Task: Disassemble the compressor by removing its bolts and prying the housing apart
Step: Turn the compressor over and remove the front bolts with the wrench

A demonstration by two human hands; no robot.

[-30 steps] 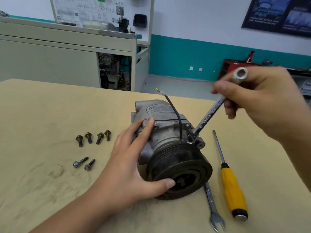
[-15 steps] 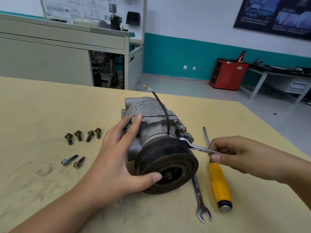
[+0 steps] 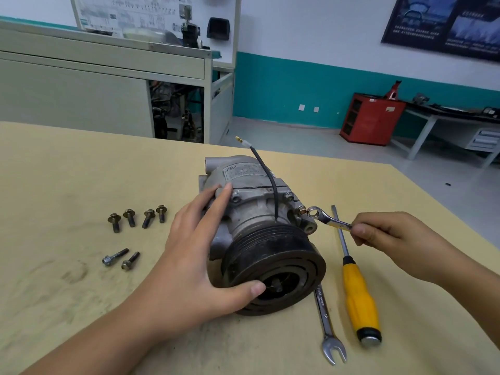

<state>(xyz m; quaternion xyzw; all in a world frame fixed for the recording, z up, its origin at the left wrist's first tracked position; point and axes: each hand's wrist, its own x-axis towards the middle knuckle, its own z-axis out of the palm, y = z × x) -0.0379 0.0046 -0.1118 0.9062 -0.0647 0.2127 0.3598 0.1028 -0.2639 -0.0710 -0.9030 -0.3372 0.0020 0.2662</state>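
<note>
The compressor (image 3: 257, 212) looks heavy, rigid, likely greasy; the left hand (image 3: 200, 255) braces body and pulley (image 3: 281, 255) with flat, spread fingers, and the right hand (image 3: 392, 239) pinches the wrench (image 3: 328, 220) shank.

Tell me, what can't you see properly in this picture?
- Head view: the ring wrench has its handle end hidden inside the right hand.
- Head view: the compressor has its left side covered by the left hand.
- Head view: the label writing is too small to read.
- Head view: the open-end wrench top is behind the pulley.
</note>
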